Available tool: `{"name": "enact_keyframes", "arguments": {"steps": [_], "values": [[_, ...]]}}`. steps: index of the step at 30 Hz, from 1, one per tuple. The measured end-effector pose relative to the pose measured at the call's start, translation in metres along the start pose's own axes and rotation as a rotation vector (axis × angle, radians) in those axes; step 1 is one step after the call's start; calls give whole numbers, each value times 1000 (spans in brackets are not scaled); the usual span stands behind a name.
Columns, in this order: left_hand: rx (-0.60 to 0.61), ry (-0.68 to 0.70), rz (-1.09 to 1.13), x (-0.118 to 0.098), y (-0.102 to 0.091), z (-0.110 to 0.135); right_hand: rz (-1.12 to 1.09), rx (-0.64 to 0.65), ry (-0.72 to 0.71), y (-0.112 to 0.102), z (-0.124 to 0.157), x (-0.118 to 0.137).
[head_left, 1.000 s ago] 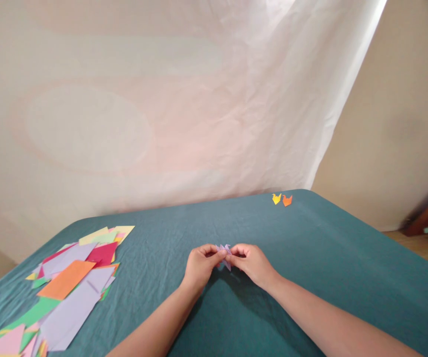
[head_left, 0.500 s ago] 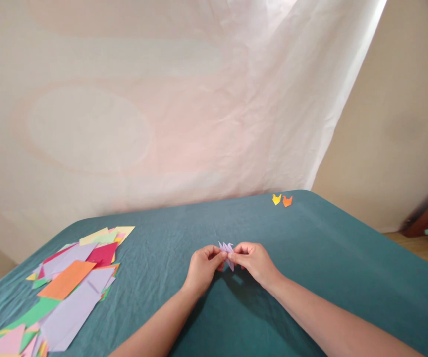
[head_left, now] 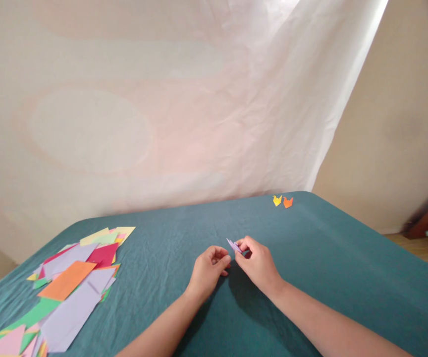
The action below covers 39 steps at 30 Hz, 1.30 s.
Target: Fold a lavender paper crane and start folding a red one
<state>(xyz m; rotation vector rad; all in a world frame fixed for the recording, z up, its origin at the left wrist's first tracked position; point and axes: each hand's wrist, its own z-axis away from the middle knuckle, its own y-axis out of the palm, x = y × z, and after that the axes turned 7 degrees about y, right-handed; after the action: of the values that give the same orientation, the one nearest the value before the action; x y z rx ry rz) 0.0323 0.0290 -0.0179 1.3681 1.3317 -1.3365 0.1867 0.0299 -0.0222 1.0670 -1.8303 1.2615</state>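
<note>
My right hand (head_left: 257, 260) pinches a small folded lilac paper piece (head_left: 233, 245) between thumb and fingertips, just above the teal tablecloth (head_left: 333, 267). My left hand (head_left: 208, 270) sits right beside it, fingers curled, thumb against forefinger; nothing shows in them and it no longer touches the lilac piece. Both hands hover near the middle of the table.
A loose pile of coloured paper sheets (head_left: 69, 282) spreads over the table's left side. A small yellow folded figure (head_left: 277, 200) and an orange one (head_left: 287, 202) stand at the far right edge. A white sheet hangs behind the table.
The left hand has let go of the lilac piece and drawn back slightly. The right hand has lifted the piece a little up and away, holding it alone.
</note>
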Motion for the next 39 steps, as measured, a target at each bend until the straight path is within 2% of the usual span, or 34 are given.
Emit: {"name": "enact_keyframes", "arguments": {"steps": [3,5,8,11,13,16,20,30,35,39], "values": [[113,-25,109,-3,3,3,166,14,-65,0,3,0],[138,-1,111,-5,4,5,239,34,-112,1,6,2],[107,64,55,-5,3,5,244,83,-205,3,10,7],[61,86,23,-3,-1,2,151,133,-243,5,11,11],[51,41,44,-1,-6,-1,71,135,-203,4,10,10],[53,-13,102,3,-11,-6,-49,130,-64,3,6,5],[71,-7,98,7,-13,-6,-211,223,72,1,-1,0],[-12,51,-109,2,-13,-3,-273,299,44,3,0,-1],[24,86,-143,4,-12,-3,-323,310,82,4,0,-1],[77,97,-81,7,-12,-4,-316,260,103,4,0,-2]]}}
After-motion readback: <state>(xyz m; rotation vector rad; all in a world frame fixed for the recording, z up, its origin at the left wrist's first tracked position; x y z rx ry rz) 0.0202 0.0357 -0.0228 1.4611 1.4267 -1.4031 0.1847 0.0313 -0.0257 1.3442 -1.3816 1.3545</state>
